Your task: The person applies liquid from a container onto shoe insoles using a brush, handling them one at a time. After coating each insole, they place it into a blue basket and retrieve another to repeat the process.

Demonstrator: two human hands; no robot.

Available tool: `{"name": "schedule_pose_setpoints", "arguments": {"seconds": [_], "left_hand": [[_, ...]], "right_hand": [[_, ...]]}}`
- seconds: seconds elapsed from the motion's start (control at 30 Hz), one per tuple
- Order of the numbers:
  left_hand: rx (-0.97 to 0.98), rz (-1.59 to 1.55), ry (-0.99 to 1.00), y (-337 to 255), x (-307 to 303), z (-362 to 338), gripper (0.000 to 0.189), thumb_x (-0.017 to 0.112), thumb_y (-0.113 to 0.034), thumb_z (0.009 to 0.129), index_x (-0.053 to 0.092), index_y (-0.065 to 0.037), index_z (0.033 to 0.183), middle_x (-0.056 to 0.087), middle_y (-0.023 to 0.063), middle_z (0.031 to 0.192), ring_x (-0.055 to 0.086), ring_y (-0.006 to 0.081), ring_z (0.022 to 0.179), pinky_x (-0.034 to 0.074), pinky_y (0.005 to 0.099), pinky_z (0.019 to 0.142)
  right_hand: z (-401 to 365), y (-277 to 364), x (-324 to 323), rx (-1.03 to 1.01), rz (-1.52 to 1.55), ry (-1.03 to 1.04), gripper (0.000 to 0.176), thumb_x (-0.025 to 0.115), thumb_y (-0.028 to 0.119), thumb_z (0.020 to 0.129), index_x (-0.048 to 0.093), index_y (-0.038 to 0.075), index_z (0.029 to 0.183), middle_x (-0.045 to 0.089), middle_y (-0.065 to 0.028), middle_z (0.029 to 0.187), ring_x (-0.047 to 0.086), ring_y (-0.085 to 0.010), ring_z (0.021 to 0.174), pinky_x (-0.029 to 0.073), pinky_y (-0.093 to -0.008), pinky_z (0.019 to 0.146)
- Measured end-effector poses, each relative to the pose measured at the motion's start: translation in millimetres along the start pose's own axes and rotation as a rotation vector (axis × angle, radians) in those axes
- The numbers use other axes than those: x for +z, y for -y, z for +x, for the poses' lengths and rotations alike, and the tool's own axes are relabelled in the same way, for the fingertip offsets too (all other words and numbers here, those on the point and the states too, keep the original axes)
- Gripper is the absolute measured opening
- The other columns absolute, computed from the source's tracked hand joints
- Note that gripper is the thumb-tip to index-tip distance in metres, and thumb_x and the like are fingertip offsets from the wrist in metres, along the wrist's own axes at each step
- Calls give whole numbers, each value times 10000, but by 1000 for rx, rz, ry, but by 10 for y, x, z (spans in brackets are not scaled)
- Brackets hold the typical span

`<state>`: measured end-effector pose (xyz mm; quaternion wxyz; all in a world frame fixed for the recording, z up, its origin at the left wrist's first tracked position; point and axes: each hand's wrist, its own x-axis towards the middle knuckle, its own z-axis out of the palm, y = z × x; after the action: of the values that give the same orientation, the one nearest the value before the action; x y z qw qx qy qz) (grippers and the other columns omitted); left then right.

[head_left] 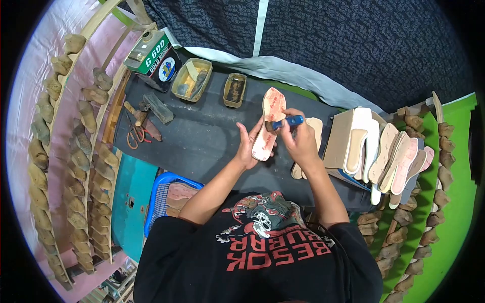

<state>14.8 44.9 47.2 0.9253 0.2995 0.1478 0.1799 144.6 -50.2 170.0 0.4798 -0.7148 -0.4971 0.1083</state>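
Note:
A pale insole with red markings (273, 103) is held up over the dark table. My left hand (248, 144) grips it from the left and beneath, the thumb standing away from it. My right hand (301, 137) is closed round a brush with a blue handle (292, 121). The brush's dark end touches the insole's middle. Behind my right hand, more pale insoles (316, 129) lie on the table, partly hidden by the hand and forearm.
On the dark table (202, 136) are a G 600 can (154, 60), two plastic tubs (192, 81) (235, 91), scissors (132, 136) and a grey block (158, 107). Insoles lean on a box (339, 146) at right. A blue basket (160, 194) stands below; shoe-last racks flank both sides.

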Motion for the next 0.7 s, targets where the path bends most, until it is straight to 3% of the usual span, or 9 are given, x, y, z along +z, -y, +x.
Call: {"name": "schedule_pose_setpoints", "arguments": {"seconds": [0.13,0.23,0.33,0.47,0.7], "left_hand": [[26,22,3,-19,69,8,1141,98,-973,800,186,-238,1668,645,60,1284,676,160,957,618,321,681],[29,-44,-34,-33,44,23,1140,136,-968,799,172,-230,1667,563,94,1448,667,233,1119,638,438,833],[30,-71,-15,-46,40,27,1142,135,-970,800,185,-227,1665,570,87,1435,656,236,1136,619,458,884],[32,17,36,-24,79,41,1168,111,-996,772,213,-244,1661,647,75,1331,671,156,953,611,328,663],[61,-17,-17,-63,155,-3,1174,98,-990,779,198,-225,1665,630,66,1372,678,165,1020,620,322,667]], "right_hand": [[-27,85,-50,24,-2,48,199,641,114,1005,558,10,1154,694,-161,803,708,-247,671,543,-356,622],[-148,161,21,32,81,111,187,649,122,1007,553,12,1125,690,-157,790,720,-256,683,542,-374,621],[-161,112,54,17,63,64,191,656,119,1005,560,10,1128,695,-154,790,728,-258,692,545,-383,624],[-38,-10,35,33,57,-50,199,661,119,1006,562,4,1135,700,-158,790,739,-251,694,546,-374,603],[-153,43,71,74,143,22,205,655,132,1010,561,-3,1132,716,-173,827,749,-258,711,560,-372,610]]}}
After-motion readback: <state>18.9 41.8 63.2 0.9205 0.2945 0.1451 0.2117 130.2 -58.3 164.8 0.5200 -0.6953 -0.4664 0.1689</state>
